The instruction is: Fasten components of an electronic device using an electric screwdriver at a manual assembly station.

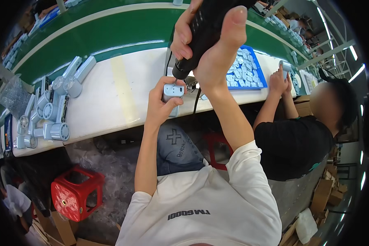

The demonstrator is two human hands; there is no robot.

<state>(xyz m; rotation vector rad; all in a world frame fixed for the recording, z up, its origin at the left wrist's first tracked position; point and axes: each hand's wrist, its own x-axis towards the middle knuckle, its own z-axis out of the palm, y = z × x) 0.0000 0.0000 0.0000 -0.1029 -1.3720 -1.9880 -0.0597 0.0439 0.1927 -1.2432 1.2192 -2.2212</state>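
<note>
My left hand (156, 104) grips a small light blue plastic housing (173, 90) over the table's near edge, with the housing's end face turned up. Small holes and a dark slot show in that face. In my right hand (217, 61) is a black electric screwdriver (203, 35), held tilted with its tip pointing down. The tip meets or nearly meets the upper part of the housing's face; whether a screw sits there is too small to tell. A dark cable (197, 101) hangs beside the housing.
On the white table (98, 94), several light blue grille-fronted devices (49, 110) lie at left beside a clear plastic bag (15, 96). A blue tray (246, 88) of light blue parts stands at right. A co-worker (299, 139) sits there. A red stool (71, 197) stands on the floor.
</note>
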